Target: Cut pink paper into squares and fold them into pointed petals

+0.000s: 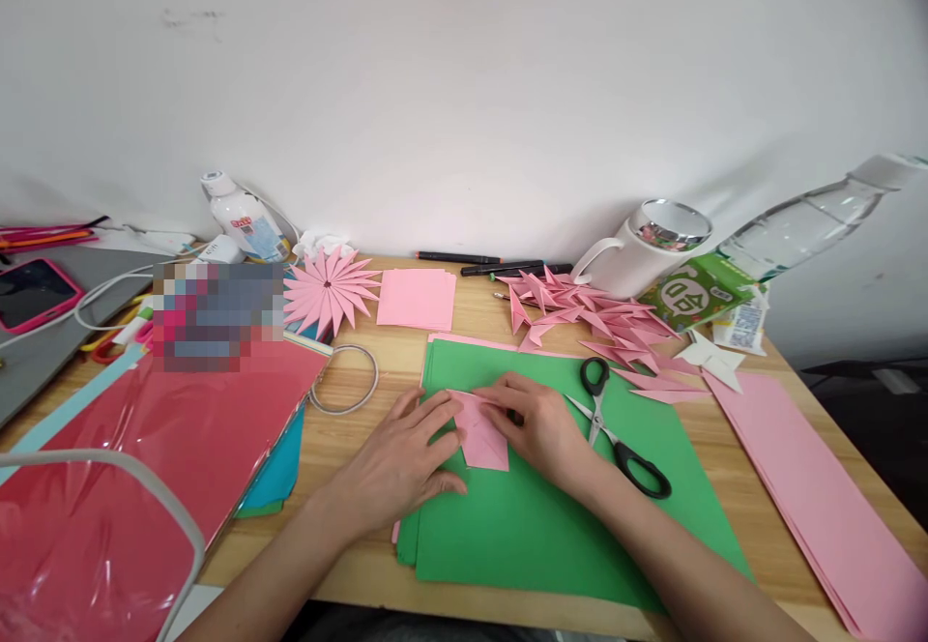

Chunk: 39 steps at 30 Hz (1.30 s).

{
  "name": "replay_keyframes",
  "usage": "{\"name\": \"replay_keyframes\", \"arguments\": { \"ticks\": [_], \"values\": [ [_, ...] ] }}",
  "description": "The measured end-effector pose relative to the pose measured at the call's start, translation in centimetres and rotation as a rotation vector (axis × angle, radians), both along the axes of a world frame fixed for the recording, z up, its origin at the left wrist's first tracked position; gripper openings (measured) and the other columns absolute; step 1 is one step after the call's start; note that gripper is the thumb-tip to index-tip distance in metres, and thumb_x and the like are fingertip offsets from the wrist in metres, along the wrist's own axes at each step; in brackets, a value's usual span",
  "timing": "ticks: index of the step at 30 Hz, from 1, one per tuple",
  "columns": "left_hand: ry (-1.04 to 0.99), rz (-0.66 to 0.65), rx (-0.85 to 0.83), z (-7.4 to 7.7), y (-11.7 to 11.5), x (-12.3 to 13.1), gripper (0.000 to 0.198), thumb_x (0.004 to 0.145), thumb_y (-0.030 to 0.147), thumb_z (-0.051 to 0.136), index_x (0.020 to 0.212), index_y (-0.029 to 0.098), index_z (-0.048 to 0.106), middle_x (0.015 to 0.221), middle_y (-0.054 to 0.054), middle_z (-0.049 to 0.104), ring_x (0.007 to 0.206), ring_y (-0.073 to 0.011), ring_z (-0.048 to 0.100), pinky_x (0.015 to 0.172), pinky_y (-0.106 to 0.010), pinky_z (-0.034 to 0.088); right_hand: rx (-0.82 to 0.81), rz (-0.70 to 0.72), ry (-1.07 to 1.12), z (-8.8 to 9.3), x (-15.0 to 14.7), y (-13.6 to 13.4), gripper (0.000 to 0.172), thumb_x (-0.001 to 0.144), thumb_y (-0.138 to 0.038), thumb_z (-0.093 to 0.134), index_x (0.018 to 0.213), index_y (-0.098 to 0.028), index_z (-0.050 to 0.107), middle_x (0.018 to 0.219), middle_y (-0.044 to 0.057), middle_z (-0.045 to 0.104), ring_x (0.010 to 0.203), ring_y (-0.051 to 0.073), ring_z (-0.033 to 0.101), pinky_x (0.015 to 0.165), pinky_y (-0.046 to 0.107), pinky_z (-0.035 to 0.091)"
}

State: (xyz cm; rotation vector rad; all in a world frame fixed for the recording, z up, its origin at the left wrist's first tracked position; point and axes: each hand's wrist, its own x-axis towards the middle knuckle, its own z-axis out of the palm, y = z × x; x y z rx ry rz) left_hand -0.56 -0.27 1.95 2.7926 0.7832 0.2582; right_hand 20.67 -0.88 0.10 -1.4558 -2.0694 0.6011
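A small pink sheet of origami paper, partly folded along its top, lies on a stack of green paper. My left hand rests at its left edge, fingers spread and thumb apart, the fingertips touching the paper. With fingers curled together, my right hand pinches the upper right edge of the same sheet; its fingertips are partly hidden. Just right of that hand, black-handled scissors lie partly opened on the green stack.
Behind are a pink pinwheel-like paper star, pink paper squares and a pile of folded pink pieces. A white mug leans beside a tilted bottle. Pink strips lie right, a red plastic-covered pack left, near a tape roll.
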Motion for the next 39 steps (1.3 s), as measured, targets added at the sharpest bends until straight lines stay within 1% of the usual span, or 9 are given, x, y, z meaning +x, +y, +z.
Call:
{"name": "replay_keyframes", "arguments": {
  "ticks": [6,13,18,23,26,30,33,36,39],
  "values": [
    [-0.043,0.013,-0.028,-0.2,-0.1,-0.1,0.03,0.084,0.037,0.057,0.109,0.02,0.057,0.128,-0.011,0.052,0.126,-0.0232,0.041,0.104,-0.047,0.034,0.078,0.225,-0.054,0.5,0.7,0.0,0.024,0.091,-0.021,0.048,0.095,-0.023,0.071,0.092,0.007,0.061,0.075,0.014,0.057,0.064,0.025,0.047],
    [-0.066,0.016,-0.002,-0.8,-0.2,-0.2,0.029,0.086,0.034,0.054,0.111,0.019,0.056,0.123,-0.009,0.057,0.127,-0.0232,0.041,0.105,-0.047,0.033,0.038,0.355,-0.106,1.9,0.9,-0.1,0.025,0.093,-0.023,0.044,0.094,-0.02,0.069,0.099,0.009,0.059,0.078,0.014,0.055,0.067,0.026,0.047],
    [-0.078,0.022,0.031,-0.6,-0.4,0.0,0.026,0.087,0.032,0.054,0.108,0.018,0.057,0.118,-0.008,0.06,0.126,-0.0235,0.043,0.106,-0.047,0.033,0.018,0.385,-0.133,2.2,1.0,-0.1,0.024,0.093,-0.022,0.044,0.094,-0.021,0.068,0.102,0.009,0.058,0.081,0.015,0.056,0.068,0.026,0.048],
    [-0.052,0.034,0.075,-0.8,-0.4,-0.1,0.027,0.089,0.032,0.051,0.109,0.016,0.058,0.128,-0.013,0.052,0.129,-0.0257,0.039,0.105,-0.047,0.036,-0.028,0.398,-0.158,2.6,1.1,-0.3,0.021,0.091,-0.024,0.049,0.107,-0.023,0.063,0.107,0.008,0.056,0.09,0.018,0.056,0.073,0.029,0.05],
    [-0.038,0.035,0.078,-0.9,-0.4,-0.1,0.027,0.09,0.031,0.049,0.11,0.017,0.058,0.13,-0.012,0.051,0.13,-0.0254,0.039,0.105,-0.047,0.036,-0.055,0.415,-0.16,3.0,1.4,-0.2,0.023,0.09,-0.023,0.05,0.11,-0.022,0.062,0.111,0.009,0.055,0.095,0.019,0.056,0.078,0.031,0.05],
    [-0.043,0.039,0.092,-0.9,-0.4,0.0,0.025,0.09,0.031,0.047,0.108,0.018,0.059,0.128,-0.012,0.054,0.127,-0.0248,0.042,0.104,-0.046,0.037,-0.101,0.446,-0.017,2.7,1.9,0.1,0.022,0.092,-0.021,0.047,0.102,-0.021,0.067,0.112,0.008,0.058,0.091,0.015,0.06,0.078,0.028,0.05],
    [-0.045,0.047,0.096,-0.8,-0.4,0.1,0.023,0.09,0.029,0.047,0.106,0.018,0.059,0.13,-0.013,0.051,0.125,-0.0248,0.044,0.103,-0.046,0.038,-0.133,0.42,0.079,2.1,2.2,0.3,0.02,0.091,-0.019,0.05,0.095,-0.02,0.07,0.108,0.008,0.062,0.09,0.015,0.061,0.077,0.027,0.051],
    [-0.041,0.046,0.089,-0.7,-0.5,0.1,0.023,0.09,0.028,0.047,0.107,0.018,0.059,0.136,-0.014,0.046,0.128,-0.0256,0.041,0.104,-0.047,0.037,-0.161,0.403,0.113,1.7,2.3,0.4,0.019,0.089,-0.019,0.053,0.087,-0.018,0.072,0.106,0.008,0.063,0.085,0.014,0.062,0.073,0.026,0.05],
    [-0.042,0.037,0.09,-0.7,-0.4,0.0,0.023,0.09,0.027,0.047,0.107,0.017,0.059,0.134,-0.014,0.049,0.129,-0.026,0.039,0.104,-0.046,0.038,-0.191,0.394,0.139,1.5,2.3,0.5,0.02,0.089,-0.021,0.053,0.084,-0.018,0.072,0.106,0.008,0.063,0.081,0.013,0.063,0.069,0.025,0.05]
  ]
}}
